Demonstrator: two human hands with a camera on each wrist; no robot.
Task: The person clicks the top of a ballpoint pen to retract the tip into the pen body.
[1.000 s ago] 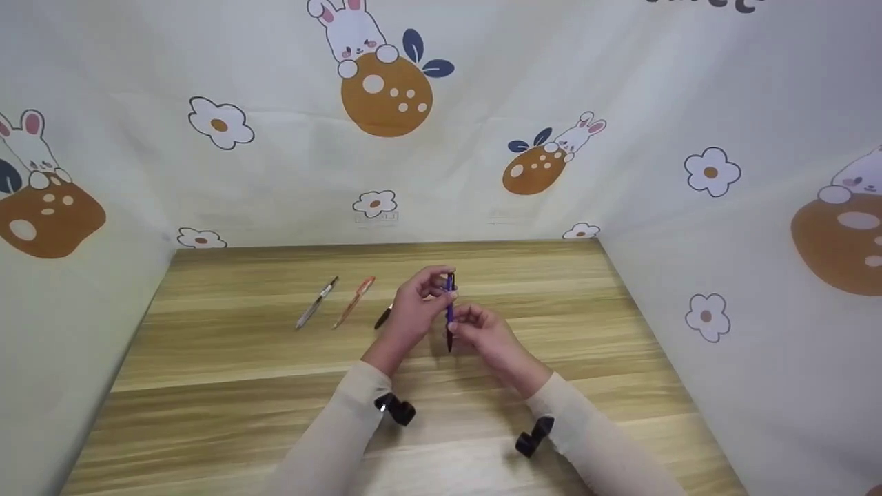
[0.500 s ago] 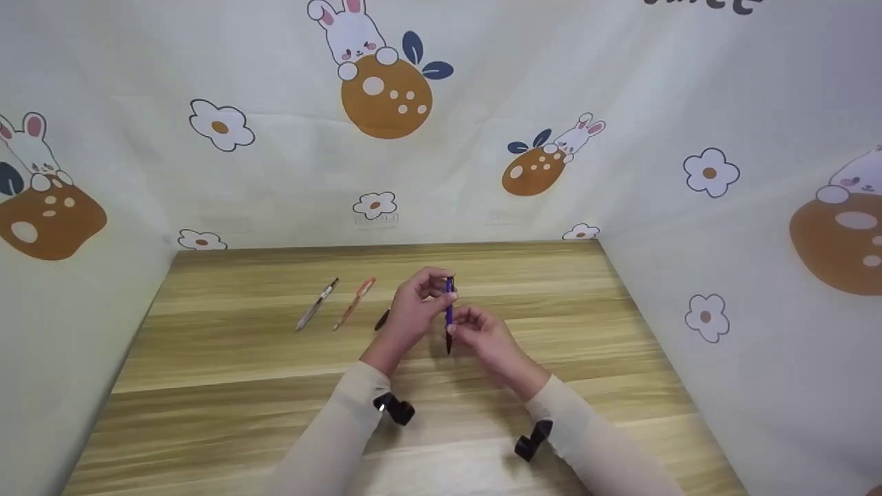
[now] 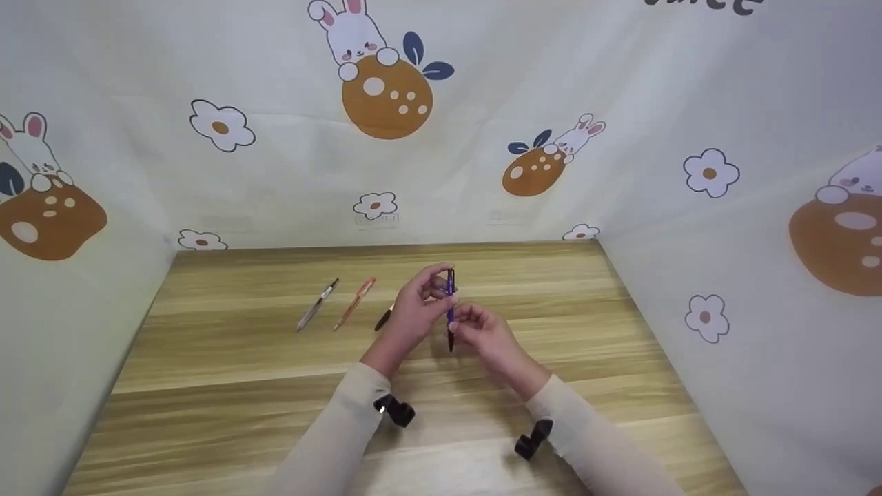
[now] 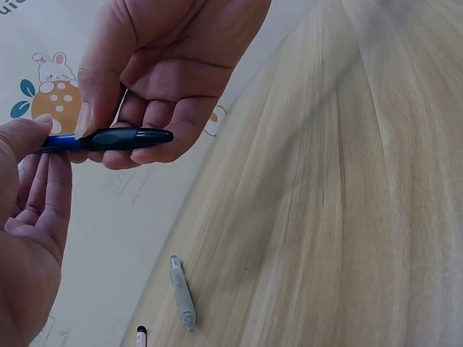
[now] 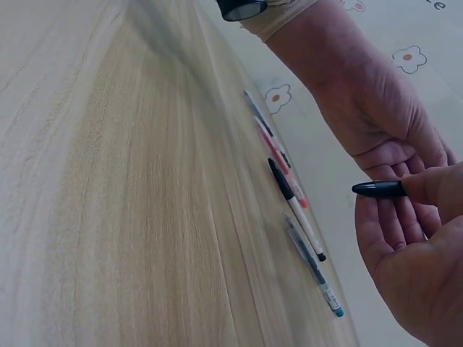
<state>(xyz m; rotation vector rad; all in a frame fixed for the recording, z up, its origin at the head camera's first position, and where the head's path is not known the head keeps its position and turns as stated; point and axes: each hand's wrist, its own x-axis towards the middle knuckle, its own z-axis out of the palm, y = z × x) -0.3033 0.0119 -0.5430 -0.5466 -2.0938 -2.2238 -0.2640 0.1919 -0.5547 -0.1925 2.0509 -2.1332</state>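
Note:
Both hands hold one blue-and-black click pen upright over the table, its dark tip pointing down. My left hand pinches the upper blue barrel, with the index fingertip at the pen's top end. Lower down, my right hand pinches it near the dark grip between thumb and fingers. In the right wrist view, only the pen's dark tip end shows beyond the thumb; the fingers hide the rest.
On the wooden table lie a grey pen, an orange pen, a white pen with a black cap and a clear pen with a teal end. Printed cloth walls enclose the back and sides.
The left index fingertip dips with the pen's top end half a second ago, then rises again. Both hands otherwise stay in place, and the loose pens have not moved.

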